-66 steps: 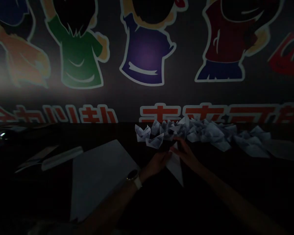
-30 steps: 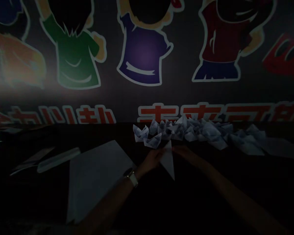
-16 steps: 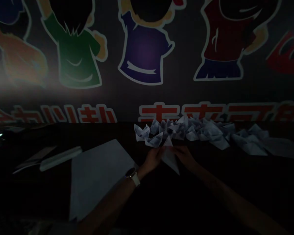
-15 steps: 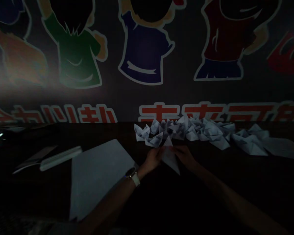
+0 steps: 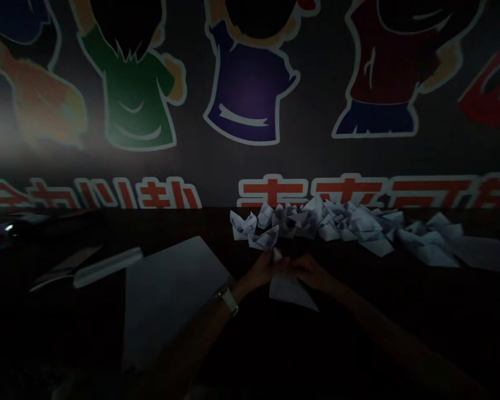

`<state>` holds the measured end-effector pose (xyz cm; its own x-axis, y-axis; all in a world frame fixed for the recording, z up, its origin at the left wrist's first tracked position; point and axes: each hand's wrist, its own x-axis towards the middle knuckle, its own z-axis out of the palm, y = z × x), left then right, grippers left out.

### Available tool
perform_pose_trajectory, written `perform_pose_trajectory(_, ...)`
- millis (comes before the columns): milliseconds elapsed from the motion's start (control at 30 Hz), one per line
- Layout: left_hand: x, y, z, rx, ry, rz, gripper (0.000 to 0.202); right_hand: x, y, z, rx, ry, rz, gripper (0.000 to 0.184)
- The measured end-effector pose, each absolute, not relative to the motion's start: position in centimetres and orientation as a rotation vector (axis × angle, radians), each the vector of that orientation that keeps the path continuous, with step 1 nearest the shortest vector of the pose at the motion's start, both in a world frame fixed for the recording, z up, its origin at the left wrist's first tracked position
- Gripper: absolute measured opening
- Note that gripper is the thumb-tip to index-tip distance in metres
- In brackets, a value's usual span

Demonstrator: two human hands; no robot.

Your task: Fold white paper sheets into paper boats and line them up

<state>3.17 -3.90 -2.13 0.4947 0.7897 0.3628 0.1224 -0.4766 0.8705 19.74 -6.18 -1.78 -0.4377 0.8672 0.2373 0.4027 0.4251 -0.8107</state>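
Note:
Between my hands is a folded sheet of white paper [image 5: 290, 291], its wide part hanging down toward me and a narrow tip showing above my fingers. My left hand [image 5: 261, 271], with a watch [image 5: 228, 300] on its wrist, is closed on the paper's left side. From the right, my right hand [image 5: 310, 270] pinches the upper right edge. Dim light hides the exact folds and fingertips. Just beyond my hands stands a folded paper boat [image 5: 263, 239], part of a cluster of several white paper boats [image 5: 369, 223].
Left of my forearm lies a stack of white paper [image 5: 170, 294]. Farther left are a pale long strip-like object [image 5: 108, 268] and a flat thin piece [image 5: 66, 266]. A loose white sheet [image 5: 489, 254] lies at the right. Behind the dark table rises a wall with painted figures [image 5: 245, 83].
The folded paper has turned and tilted, so its wide part now spreads lower and to the right. My right hand has moved slightly left and down; both hands keep hold.

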Motion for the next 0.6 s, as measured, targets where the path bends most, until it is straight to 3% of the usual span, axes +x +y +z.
perform_pose_trajectory(200, 4.1, -3.8, -2.9, 1.743, 0.797, 1.196, 0.038, 19.6, -6.3, -1.9, -1.040, -2.005, 0.931, 0.052)
perform_pose_trajectory(600, 3.4, -3.5, -1.9, 1.612, 0.981, 1.135, 0.038, 18.7, -6.5, -2.7, -1.051, -1.934, 1.049, 0.049)
